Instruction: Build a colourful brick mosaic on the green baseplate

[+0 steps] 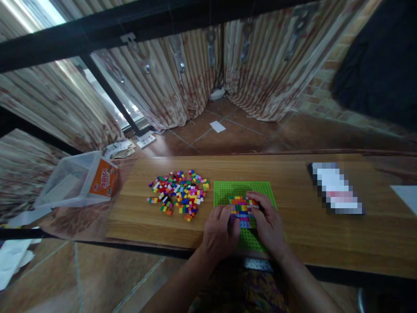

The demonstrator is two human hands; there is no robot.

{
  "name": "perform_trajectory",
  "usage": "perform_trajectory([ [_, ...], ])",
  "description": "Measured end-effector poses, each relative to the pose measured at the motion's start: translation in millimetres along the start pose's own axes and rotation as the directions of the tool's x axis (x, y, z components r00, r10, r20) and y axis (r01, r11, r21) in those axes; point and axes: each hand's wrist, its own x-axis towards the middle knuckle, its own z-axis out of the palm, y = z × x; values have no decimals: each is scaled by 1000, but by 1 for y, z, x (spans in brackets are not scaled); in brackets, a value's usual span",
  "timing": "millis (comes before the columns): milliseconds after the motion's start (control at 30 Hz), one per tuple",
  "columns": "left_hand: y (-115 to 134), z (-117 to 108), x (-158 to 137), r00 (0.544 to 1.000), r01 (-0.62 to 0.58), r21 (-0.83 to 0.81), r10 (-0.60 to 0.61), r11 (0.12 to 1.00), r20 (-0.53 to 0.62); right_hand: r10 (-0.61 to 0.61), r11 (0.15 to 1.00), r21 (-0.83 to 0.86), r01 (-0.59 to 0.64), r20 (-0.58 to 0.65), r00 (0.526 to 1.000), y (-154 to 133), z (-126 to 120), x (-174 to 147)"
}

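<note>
A multicoloured build of small toy bricks (241, 208) is over a green studded baseplate (224, 188); I cannot tell whether it is fixed to the plate. My left hand (220, 227) grips the build's left side with curled fingers and the thumb near its front corner. On the opposite side, my right hand (269, 221) is closed around the right edge, its index finger reaching to the far corner. The fingers hide both sides of the build. Left of the baseplate lies a loose pile of small coloured bricks (182, 191).
The wooden table (293, 243) carries a phone-like device (337, 189), its screen blurred out, on the right. White paper (405, 198) lies at the far right. A clear plastic bin (71, 182) with an orange label stands beyond the table's left end. Curtains (182, 82) hang behind.
</note>
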Motion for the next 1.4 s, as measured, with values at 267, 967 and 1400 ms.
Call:
perform_trajectory([
  [267, 1, -5, 1, 994, -1, 38, -3, 999, 111, 4, 1000, -31, -4, -25, 1000, 1, 2, 1],
  [967, 1, -4, 1, 993, 9, 27, -12, 1000, 114, 20, 1000, -18, -21, -30, 999, 3, 2, 0],
  [1400, 2, -5, 1, 994, 31, 2, -31, 1000, 109, 35, 999, -34, -36, -38, 999, 3, 2, 0],
])
